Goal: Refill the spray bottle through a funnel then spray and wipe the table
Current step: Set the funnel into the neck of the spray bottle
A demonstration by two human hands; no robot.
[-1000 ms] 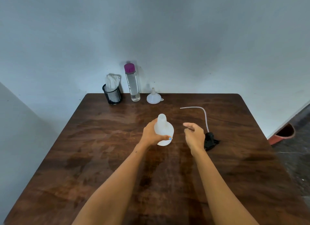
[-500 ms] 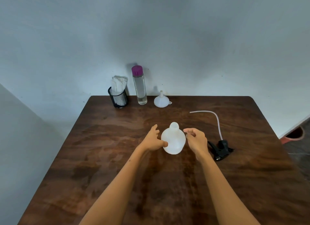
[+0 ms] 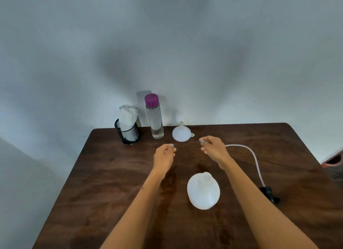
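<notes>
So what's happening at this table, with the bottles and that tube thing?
A person is getting ready to refill a white spray bottle, which stands uncapped on the wooden table. Its black spray head with the long tube lies to the right. Both hands are empty: the left hand and right hand reach toward the back edge, where a white funnel sits upside down beside a clear, purple-capped bottle and a mesh cup holding a white cloth. Nothing has been poured yet.

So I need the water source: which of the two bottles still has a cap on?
The tall clear bottle at the back, with its purple cap. The squat white spray bottle stands open-necked.
</notes>
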